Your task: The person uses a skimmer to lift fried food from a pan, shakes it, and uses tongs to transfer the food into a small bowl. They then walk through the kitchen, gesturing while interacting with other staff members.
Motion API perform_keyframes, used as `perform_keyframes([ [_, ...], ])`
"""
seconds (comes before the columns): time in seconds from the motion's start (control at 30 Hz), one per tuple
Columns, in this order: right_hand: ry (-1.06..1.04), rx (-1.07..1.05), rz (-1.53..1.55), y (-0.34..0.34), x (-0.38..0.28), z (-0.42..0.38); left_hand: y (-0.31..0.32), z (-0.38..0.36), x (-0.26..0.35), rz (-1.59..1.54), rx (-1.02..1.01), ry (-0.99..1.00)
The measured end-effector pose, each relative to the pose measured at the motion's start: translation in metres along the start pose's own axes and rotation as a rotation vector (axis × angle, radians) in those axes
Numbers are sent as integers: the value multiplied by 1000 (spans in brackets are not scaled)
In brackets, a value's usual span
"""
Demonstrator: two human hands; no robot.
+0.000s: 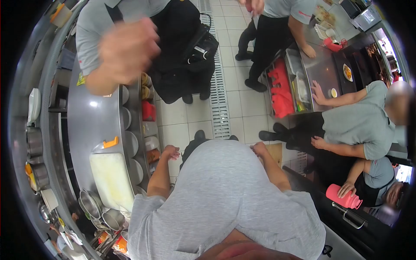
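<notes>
My left hand (171,151) hangs beside my body near the steel counter's shelf, its fingers loosely apart and nothing in them. On the other side, my right hand (260,149) is low with its fingers curled together; what it holds, if anything, is too small to tell. It is nearest to a light brown board (274,155). A white cutting board (112,181) lies on the steel counter (93,112), with an orange-handled tool (111,142) just beyond it. Metal pots (113,219) stand near that board.
Ahead stands a co-worker (173,47) with a blurred raised hand. Another (271,39) leans at the right counter (323,69); a hand at the top holds a knife (256,20). More people stand right, one hand on a pink bottle (343,197). A drain grate (219,95) crosses the floor.
</notes>
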State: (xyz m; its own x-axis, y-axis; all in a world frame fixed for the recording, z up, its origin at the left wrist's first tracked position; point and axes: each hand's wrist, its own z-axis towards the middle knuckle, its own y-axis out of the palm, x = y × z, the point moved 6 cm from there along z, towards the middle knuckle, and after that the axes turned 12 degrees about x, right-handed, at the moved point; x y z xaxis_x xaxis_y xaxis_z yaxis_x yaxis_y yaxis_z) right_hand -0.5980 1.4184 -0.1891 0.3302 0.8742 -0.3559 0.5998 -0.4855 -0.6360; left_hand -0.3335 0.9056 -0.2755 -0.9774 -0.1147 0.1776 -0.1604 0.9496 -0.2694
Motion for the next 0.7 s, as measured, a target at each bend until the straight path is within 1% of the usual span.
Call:
perform_keyframes([
  [0.13,-20,-12,-25,15,22,12,2,4,2,12,-15,-17],
  [0.23,-139,-38,-140,29,44,33,7,15,5,13,-42,-20],
  [0.27,-95,-27,-86,25,45,29,10,24,6,70,-64,-10],
  [0.33,6,25,40,12,38,20,15,44,10,101,-168,85],
  [0.37,26,-1,11,12,39,24,16,29,26,176,-132,141],
  [0.4,51,4,-10,16,46,34,20,32,33,169,-149,158],
  [0.43,70,14,-61,20,52,43,24,45,27,80,-201,127],
  [0.47,84,48,-50,-3,32,19,26,51,31,-5,-240,90],
  [0.5,59,35,-95,-13,21,11,29,47,37,-52,-265,51],
  [0.57,7,102,-86,-22,14,5,20,46,48,29,-135,45],
  [0.67,9,134,-80,-28,11,-1,16,42,72,85,-122,35],
  [0.7,0,147,-92,-25,8,-1,10,43,82,91,-183,79],
])
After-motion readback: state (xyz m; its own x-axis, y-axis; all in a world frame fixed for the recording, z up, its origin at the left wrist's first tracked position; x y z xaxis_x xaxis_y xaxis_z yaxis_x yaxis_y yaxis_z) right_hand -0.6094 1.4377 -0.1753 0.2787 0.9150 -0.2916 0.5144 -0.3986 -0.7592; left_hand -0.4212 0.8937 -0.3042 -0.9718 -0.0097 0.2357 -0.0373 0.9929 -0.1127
